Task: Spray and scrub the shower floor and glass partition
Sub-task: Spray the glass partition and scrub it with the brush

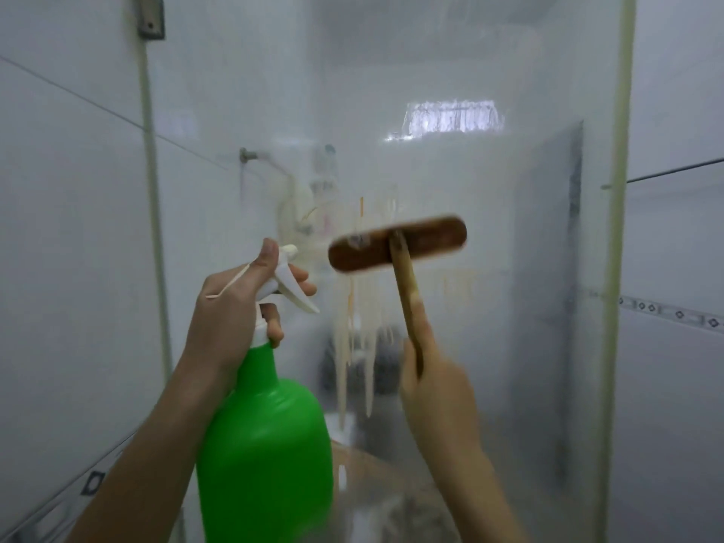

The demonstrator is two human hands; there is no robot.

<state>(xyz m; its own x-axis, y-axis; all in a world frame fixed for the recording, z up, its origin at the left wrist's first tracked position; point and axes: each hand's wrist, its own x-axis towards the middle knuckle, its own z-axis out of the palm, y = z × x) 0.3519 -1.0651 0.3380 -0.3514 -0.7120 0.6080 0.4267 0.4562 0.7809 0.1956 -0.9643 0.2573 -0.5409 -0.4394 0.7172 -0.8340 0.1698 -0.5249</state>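
A cloudy glass partition point(489, 268) fills the middle of the view, streaked with yellowish runs of liquid below its centre. My left hand point(231, 303) grips the neck of a green spray bottle point(266, 444), with fingers on its white trigger head point(290, 276), whose nozzle points at the glass. My right hand point(435, 382) holds the wooden handle of a brown scrub brush point(397, 243). The brush's flat head lies against the glass, slightly blurred. The shower floor is not visible.
White tiled walls point(70, 229) stand to the left and at the far right. A metal hinge bracket point(150, 15) sits at the top left on the partition's yellowed edge seal. Behind the glass, a wall fitting with a hose point(250, 156) shows dimly.
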